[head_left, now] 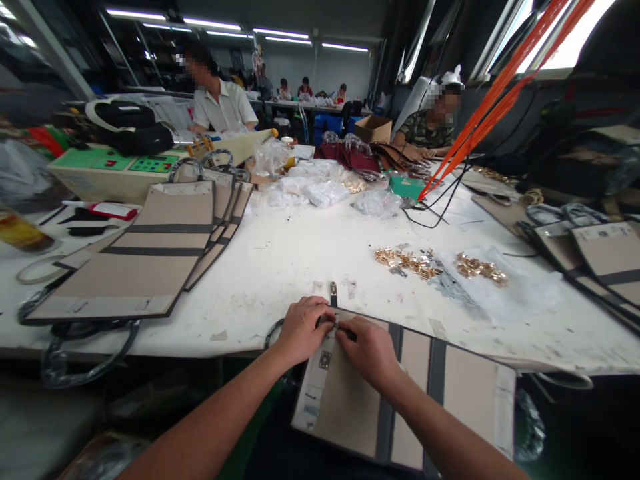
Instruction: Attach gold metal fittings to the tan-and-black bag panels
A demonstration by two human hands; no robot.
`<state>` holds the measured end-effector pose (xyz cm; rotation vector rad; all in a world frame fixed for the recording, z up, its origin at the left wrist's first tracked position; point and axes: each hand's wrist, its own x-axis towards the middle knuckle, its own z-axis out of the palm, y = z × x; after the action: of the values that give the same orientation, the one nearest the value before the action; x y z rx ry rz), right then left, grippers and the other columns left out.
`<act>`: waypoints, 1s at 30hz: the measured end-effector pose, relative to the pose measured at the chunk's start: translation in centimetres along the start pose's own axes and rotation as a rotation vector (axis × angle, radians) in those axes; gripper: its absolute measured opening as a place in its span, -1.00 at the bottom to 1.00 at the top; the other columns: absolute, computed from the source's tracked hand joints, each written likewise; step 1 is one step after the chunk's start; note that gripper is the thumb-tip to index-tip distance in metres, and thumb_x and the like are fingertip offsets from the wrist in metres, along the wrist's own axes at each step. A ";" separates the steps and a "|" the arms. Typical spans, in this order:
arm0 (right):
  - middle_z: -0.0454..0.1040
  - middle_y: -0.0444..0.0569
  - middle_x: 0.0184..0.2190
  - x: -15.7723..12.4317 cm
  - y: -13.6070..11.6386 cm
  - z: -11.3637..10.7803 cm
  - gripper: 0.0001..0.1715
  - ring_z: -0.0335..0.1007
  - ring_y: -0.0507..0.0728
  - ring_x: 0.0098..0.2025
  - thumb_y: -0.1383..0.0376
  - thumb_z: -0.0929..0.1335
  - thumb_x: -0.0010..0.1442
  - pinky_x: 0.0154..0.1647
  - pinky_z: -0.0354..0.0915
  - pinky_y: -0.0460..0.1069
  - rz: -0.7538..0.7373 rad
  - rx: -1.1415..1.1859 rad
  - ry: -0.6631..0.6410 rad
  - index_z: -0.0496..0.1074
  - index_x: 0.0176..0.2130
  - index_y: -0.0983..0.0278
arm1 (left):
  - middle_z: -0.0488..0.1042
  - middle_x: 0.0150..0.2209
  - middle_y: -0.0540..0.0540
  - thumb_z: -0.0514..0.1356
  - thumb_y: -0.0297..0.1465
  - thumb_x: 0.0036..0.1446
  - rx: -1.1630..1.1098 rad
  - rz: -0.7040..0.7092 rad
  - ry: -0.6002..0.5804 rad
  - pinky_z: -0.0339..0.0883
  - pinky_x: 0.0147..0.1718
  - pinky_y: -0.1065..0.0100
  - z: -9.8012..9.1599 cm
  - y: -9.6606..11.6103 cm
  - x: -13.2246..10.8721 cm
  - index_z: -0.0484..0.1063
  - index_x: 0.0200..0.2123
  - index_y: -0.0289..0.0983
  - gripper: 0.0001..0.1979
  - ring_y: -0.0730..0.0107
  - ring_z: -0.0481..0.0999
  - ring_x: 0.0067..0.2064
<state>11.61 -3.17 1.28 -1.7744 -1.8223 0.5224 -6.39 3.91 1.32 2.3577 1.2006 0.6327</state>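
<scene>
A beige bag panel [463, 380] with dark bands lies partly on the table's front edge and partly over my lap. My left hand [306, 331] is at the panel's far left corner, its thumb and fingers pinched together. Facing it, my right hand [369, 348] has its fingers closed at the same spot, almost touching the left fingertips. Whatever they grip is too small and covered to name. Just beyond the fingers, a dark strap tab with a metal clasp piece [333, 289] sticks out from the edge. A metal plate [325, 360] sits on the panel's pale end strip.
Stacked bag panels [160, 267] with wrapped handles stand at left, others [613, 257] at right. Gold metal parts [410, 263] lie in loose piles, some on a plastic sheet [520, 293]. Orange cords [470, 140] hang at right. Co-workers sit across the white table [280, 253].
</scene>
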 end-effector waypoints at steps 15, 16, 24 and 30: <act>0.52 -0.14 -0.53 1.8 -0.5 -1.1 -0.75 0.43 0.15 -0.42 0.21 0.35 0.22 -0.38 0.12 -0.02 0.257 0.059 -0.096 0.57 -0.44 0.16 | 0.55 0.06 -0.03 0.34 -0.42 0.27 0.014 -0.013 0.060 0.30 0.08 0.13 1.0 -0.1 -0.5 0.61 -0.15 -0.10 -0.88 0.18 0.49 0.11; 0.51 -0.14 -0.53 1.9 -0.5 -1.1 -0.76 0.42 0.14 -0.42 0.22 0.35 0.21 -0.38 0.12 -0.02 0.257 0.063 -0.101 0.56 -0.44 0.17 | 0.55 0.06 -0.03 0.34 -0.41 0.27 0.013 -0.012 0.062 0.30 0.08 0.12 1.1 -0.2 -0.5 0.61 -0.14 -0.09 -0.88 0.17 0.49 0.11; 0.45 -0.13 -0.58 3.0 0.2 -1.2 -0.78 0.36 0.13 -0.46 0.28 0.34 0.17 -0.41 0.12 -0.03 0.241 0.077 -0.168 0.46 -0.50 0.20 | 0.55 0.07 -0.03 0.36 -0.39 0.25 -0.018 -0.033 0.059 0.29 0.10 0.07 0.9 0.1 -0.5 0.62 -0.11 -0.07 -0.85 0.13 0.48 0.14; 0.54 -0.14 -0.46 3.1 0.6 -1.1 -0.96 0.43 0.14 -0.38 0.29 0.38 0.14 -0.35 0.17 -0.03 0.224 0.123 -0.115 0.47 -0.36 0.20 | 0.55 0.12 -0.09 0.35 -0.48 0.19 -0.074 -0.068 0.000 0.26 0.21 0.11 0.0 0.0 -0.4 0.52 0.09 -0.15 -0.61 0.13 0.46 0.20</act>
<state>12.81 -0.16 2.08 -1.9084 -1.6349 0.8205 -6.58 3.56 1.21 2.2456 1.2306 0.6432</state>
